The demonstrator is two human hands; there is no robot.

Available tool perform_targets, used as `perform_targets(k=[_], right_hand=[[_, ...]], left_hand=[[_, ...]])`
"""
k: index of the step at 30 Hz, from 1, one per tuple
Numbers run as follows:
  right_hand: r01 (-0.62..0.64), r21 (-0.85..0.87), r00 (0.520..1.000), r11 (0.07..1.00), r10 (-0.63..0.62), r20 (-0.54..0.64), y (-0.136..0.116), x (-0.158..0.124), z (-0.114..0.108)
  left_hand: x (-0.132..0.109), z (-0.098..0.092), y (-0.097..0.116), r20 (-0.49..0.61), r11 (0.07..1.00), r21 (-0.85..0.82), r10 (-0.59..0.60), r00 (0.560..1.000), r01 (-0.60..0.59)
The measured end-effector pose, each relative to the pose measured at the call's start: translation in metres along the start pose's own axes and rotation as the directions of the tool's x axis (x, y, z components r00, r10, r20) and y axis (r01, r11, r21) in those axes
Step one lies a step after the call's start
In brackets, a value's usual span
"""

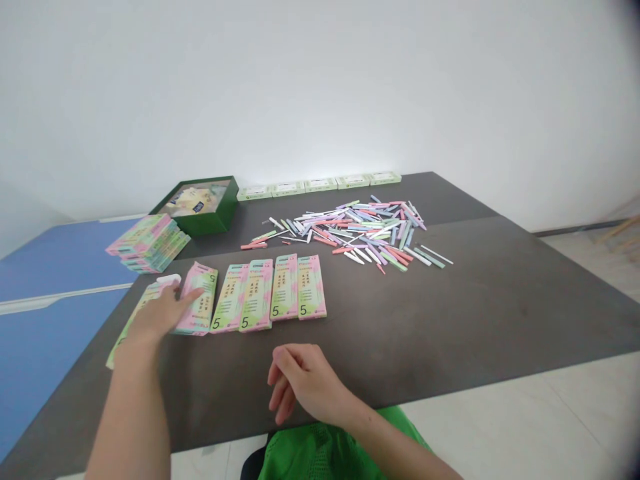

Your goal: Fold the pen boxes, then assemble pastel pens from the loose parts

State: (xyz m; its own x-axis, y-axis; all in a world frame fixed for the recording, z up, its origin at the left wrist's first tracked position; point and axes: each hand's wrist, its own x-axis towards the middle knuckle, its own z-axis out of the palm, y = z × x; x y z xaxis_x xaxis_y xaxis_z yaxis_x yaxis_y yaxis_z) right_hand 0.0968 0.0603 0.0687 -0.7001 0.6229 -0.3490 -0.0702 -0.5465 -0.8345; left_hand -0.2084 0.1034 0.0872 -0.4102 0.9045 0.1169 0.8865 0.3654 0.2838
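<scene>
My left hand (pixel 155 317) lies over the leftmost flat pink-and-green carton (pixel 123 343), whose white end flap (pixel 169 279) stands out. Its thumb stretches right onto the neighbouring carton (pixel 203 303), which is turned the other way up; the other fingertips are partly hidden. Several similar cartons marked "5" (pixel 256 297) continue the row to the right. Near the table's front edge, my right hand (pixel 305 383) hovers with loosely bent, parted fingers and nothing in it.
A stack of the same cartons (pixel 150 243) stands at the left, beside a green box (pixel 220 213) holding packets. Behind the middle spreads a heap of pastel pens and pen parts (pixel 360 230). Pale flat boxes (pixel 320 185) line the wall. A blue surface (pixel 55 333) adjoins the dark table (pixel 450 320).
</scene>
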Motion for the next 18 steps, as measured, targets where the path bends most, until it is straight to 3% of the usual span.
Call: perform_targets(k=[5, 8, 10, 12, 13, 15, 18], right_hand=[[0.015, -0.173, 0.999, 0.985, -0.020, -0.028, -0.002, -0.007, -0.003], [0.156, -0.410, 0.970, 0.898, -0.217, -0.106, -0.005, -0.014, -0.010], [0.187, -0.684, 0.877, 0.705, -0.434, -0.207, -0.014, -0.015, -0.022], [0.049, -0.874, 0.732, 0.484, -0.613, -0.299, -0.028, -0.008, -0.039], [-0.025, -0.901, 0.686, 0.433, -0.648, -0.330, -0.034, 0.000, -0.048], [-0.078, -0.911, 0.656, 0.404, -0.667, -0.352, -0.045, 0.020, -0.066], [-0.133, -0.922, 0.665, 0.364, -0.657, -0.355, -0.047, 0.054, -0.083]], left_hand=[[-0.008, 0.002, 0.002, 0.015, 0.986, 0.129, -0.109, 0.994, 0.106], [-0.016, 0.009, 0.003, -0.008, 0.985, 0.158, -0.067, 0.998, 0.068], [-0.019, 0.018, 0.001, 0.019, 0.989, 0.146, 0.000, 1.000, -0.003], [-0.019, 0.031, -0.004, 0.041, 0.991, 0.123, 0.049, 0.998, -0.054], [-0.018, 0.038, -0.006, 0.040, 0.991, 0.112, 0.063, 0.997, -0.067], [-0.017, 0.052, -0.009, 0.017, 0.992, 0.096, 0.075, 0.997, -0.076], [-0.017, 0.068, -0.007, -0.038, 0.995, 0.083, 0.058, 0.998, -0.055]])
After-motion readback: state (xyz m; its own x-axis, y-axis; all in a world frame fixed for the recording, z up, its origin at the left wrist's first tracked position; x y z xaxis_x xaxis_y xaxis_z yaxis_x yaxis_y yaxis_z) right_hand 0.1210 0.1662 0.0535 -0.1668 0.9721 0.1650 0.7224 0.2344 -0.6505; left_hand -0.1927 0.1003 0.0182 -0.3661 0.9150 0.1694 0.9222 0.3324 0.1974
